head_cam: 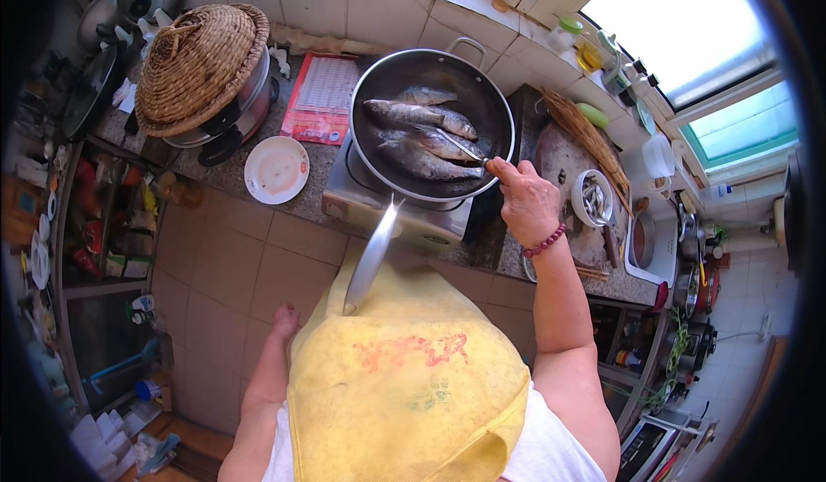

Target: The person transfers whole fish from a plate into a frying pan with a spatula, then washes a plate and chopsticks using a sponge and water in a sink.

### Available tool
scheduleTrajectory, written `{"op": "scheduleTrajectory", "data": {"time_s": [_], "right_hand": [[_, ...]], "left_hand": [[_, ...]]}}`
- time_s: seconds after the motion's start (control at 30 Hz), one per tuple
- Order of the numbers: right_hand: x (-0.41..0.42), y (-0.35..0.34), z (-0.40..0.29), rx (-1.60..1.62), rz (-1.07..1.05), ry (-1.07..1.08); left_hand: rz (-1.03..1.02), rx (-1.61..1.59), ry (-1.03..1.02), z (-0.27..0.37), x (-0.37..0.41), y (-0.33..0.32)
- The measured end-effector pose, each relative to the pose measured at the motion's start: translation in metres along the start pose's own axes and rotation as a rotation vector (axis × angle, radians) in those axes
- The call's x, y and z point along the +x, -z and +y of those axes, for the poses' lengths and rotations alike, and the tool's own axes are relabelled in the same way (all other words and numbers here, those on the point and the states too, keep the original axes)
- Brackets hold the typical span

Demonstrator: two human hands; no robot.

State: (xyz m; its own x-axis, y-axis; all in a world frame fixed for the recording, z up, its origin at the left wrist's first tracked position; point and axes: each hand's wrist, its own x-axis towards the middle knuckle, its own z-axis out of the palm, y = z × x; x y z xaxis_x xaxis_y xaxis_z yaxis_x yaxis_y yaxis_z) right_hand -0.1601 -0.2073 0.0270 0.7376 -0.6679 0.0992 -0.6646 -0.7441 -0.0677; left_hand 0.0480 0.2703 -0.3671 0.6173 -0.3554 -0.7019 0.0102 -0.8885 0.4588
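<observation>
My right hand (530,195) grips the wooden handle of a metal cooking utensil (461,145), whose far end lies among the fish. Several whole fish (423,150) rest in a dark, two-toned wok (381,175) on a portable stove (400,224). One slim silver fish (373,256) shows tail up and head down between the wok and my yellow apron (413,366); no hand touches it, and whether it is in mid-air or against the apron is unclear. My left hand (286,321) hangs low beside the apron, with nothing visible in it.
Left of the stove are a white plate (277,171), a red printed sheet (326,98) and a pot with a woven straw lid (200,69). To the right, a round chopping board (561,140) bears a bowl of small fish (577,206) and a knife (610,246), near a sink (668,237).
</observation>
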Motion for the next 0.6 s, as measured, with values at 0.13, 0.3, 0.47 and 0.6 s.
{"op": "scheduleTrajectory", "data": {"time_s": [0.13, 0.3, 0.47, 0.6], "right_hand": [[0.0, 0.006, 0.009, 0.061, 0.101, -0.018], [0.025, -0.017, 0.025, 0.024, 0.074, -0.183], [0.041, -0.04, 0.028, 0.098, 0.06, -0.154], [0.037, -0.029, 0.021, 0.155, 0.054, -0.087]], "left_hand": [[-0.024, -0.072, 0.057, 0.023, -0.015, 0.005], [-0.025, -0.015, 0.015, 0.019, -0.019, 0.007], [-0.028, -0.06, 0.054, 0.025, -0.018, 0.007], [-0.027, -0.114, 0.032, 0.021, -0.017, 0.006]]}}
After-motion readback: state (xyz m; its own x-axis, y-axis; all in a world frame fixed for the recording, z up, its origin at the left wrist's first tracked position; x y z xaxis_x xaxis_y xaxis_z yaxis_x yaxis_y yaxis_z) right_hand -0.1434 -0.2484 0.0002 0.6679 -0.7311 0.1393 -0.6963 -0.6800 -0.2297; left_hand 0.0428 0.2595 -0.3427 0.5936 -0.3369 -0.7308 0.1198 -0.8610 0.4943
